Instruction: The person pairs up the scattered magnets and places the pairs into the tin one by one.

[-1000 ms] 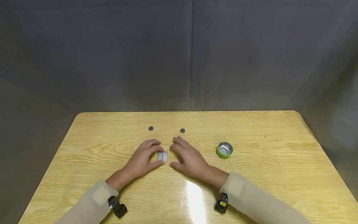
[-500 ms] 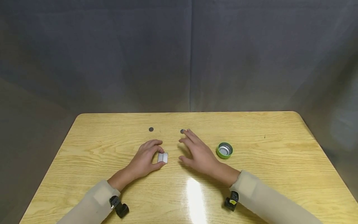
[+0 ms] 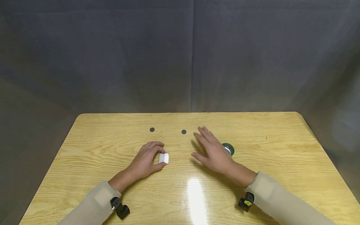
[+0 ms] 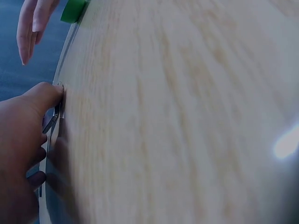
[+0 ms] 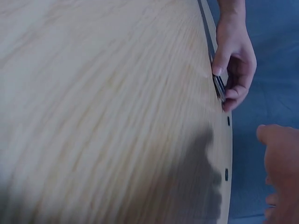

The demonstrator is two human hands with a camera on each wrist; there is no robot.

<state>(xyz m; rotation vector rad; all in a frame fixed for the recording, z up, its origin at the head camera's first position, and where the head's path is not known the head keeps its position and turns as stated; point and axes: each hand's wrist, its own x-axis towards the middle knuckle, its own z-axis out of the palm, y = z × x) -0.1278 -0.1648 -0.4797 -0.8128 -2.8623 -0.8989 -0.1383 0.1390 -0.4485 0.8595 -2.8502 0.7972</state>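
A small pale two-leaf metal piece (image 3: 164, 158), hinge-like with a dark line down its middle, is at the centre front of the table. My left hand (image 3: 144, 159) pinches it between thumb and index finger at its near and far edges. In the right wrist view the metal piece (image 5: 219, 87) shows edge-on, low at the tabletop, with one leaf tilted. My right hand (image 3: 215, 153) hovers over the table with fingers spread, holding nothing. It covers part of a green bowl (image 3: 232, 150) with a shiny metal inside.
Two dark flat discs lie on the wooden table (image 3: 112, 140) beyond the hands: a left disc (image 3: 152, 129) and a right disc (image 3: 184, 132). A grey curtain (image 3: 140, 62) hangs behind the table's far edge.
My right hand has moved away from the metal piece to the right, passing in front of the right disc and now overlapping the bowl. My left hand stays at the piece.
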